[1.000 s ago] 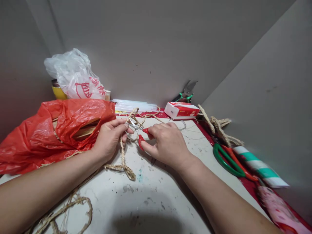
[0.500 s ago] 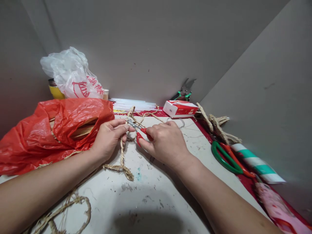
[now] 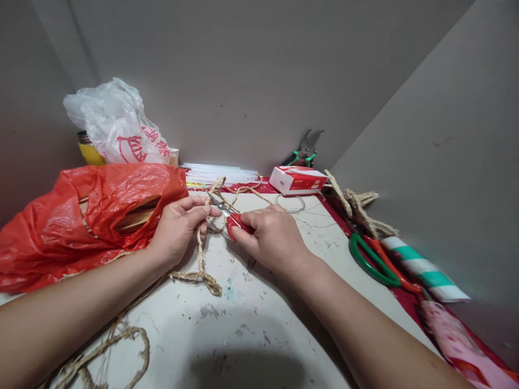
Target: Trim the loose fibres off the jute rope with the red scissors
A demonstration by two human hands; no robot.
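Observation:
My left hand (image 3: 181, 224) pinches a braided straw rope (image 3: 200, 254) between thumb and fingers. Below the hand the rope hangs down to a knotted end on the white tabletop (image 3: 259, 319); above it, a loop stands up behind the fingertips. My right hand (image 3: 271, 232) is closed round the red handles of small scissors (image 3: 221, 206). Their metal blades point up and left, at the rope beside my left fingertips. Whether the blades touch the rope I cannot tell.
A red plastic bag (image 3: 121, 183) with wooden pieces lies left, a white bag (image 3: 117, 124) behind it. At the back are clear sticks (image 3: 219, 174), a red-and-white box (image 3: 298, 181) and pruning shears (image 3: 307, 146). Green-handled scissors (image 3: 368, 265) lie right; more rope (image 3: 141, 351) is front left.
The scissors' red handles have come closer together in my right hand, and the blades have closed up. My left hand keeps its pinch on the rope. The whole view has shifted slightly.

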